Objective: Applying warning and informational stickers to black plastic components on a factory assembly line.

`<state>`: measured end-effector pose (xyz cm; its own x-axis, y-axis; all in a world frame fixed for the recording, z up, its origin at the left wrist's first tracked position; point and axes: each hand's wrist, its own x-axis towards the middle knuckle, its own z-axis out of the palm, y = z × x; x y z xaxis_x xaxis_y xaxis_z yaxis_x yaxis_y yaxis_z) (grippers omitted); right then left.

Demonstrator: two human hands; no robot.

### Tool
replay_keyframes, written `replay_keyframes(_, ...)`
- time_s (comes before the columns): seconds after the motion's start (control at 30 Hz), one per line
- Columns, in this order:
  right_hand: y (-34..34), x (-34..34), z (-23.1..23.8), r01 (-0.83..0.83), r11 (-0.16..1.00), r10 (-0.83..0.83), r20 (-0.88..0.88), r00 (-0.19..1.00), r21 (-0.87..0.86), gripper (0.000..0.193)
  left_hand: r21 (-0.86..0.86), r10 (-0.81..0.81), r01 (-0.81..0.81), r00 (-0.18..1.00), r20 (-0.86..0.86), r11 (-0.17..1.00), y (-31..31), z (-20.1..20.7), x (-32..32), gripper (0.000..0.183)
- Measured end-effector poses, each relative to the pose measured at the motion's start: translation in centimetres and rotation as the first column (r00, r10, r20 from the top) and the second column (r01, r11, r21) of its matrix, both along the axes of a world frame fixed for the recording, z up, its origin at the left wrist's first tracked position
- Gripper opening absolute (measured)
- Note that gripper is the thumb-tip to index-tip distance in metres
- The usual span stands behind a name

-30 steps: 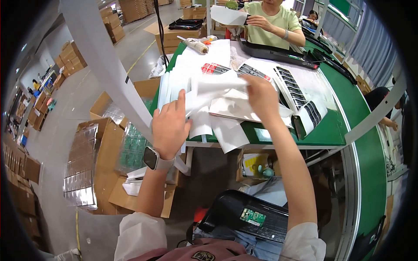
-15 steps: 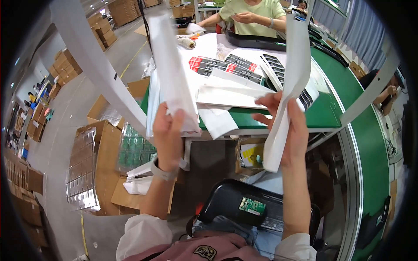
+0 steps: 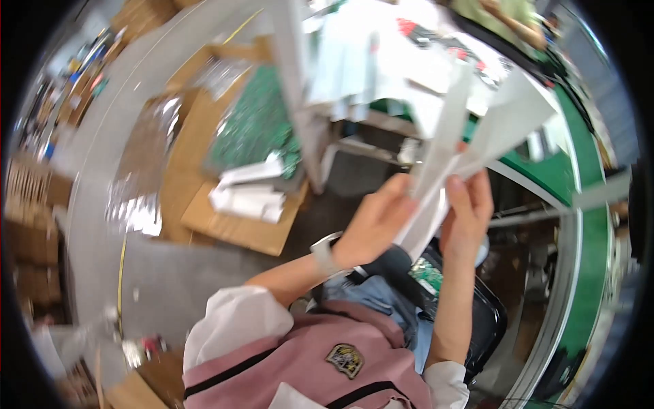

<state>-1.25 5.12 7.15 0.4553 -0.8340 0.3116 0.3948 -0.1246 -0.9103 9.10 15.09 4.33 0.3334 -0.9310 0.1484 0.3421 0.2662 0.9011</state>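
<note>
Gripping long white papery strips (image 3: pixel 441 140) low down, we curl left hand (image 3: pixel 376 221) and right hand (image 3: pixel 469 213) closed around them (presumably to limit flopping).

This looks like a factory assembly workshop: a green-topped desk (image 3: pixel 552 170) runs beside a co-worker (image 3: pixel 511 24), an open carton (image 3: pixel 187 170) holds plastic-wrapped green boards (image 3: pixel 248 126), cardboard boxes (image 3: pixel 30 238) stand stacked, and a yellow line (image 3: pixel 122 286) marks the grey floor (image 3: pixel 174 279).
</note>
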Motion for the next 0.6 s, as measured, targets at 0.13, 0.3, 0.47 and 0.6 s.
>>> replay_keyframes(0.13,2.9,2.7,-2.6,-0.127,0.992,0.116,-0.358,0.927,-0.008,0.062,0.018,0.262,-0.284,0.905,0.336,0.959,4.3,-6.1,0.6,0.04)
replay_keyframes(0.3,4.7,2.9,-5.1,-0.493,0.823,0.155,-0.724,0.673,-0.282,0.058,0.603,0.663,-0.472,0.738,-0.129,0.643,14.4,-19.4,4.2,0.023)
replay_keyframes(0.47,5.1,2.2,-6.6,-0.714,0.663,0.156,-0.893,0.423,-0.222,0.04,0.63,0.927,-0.737,0.367,0.072,0.243,18.3,-34.8,14.7,0.02)
replay_keyframes(0.6,4.6,2.5,-6.9,-0.749,0.587,0.07,-0.902,0.426,-0.308,0.033,0.849,0.929,-0.521,0.348,0.122,0.083,17.9,-42.7,21.2,0.06)
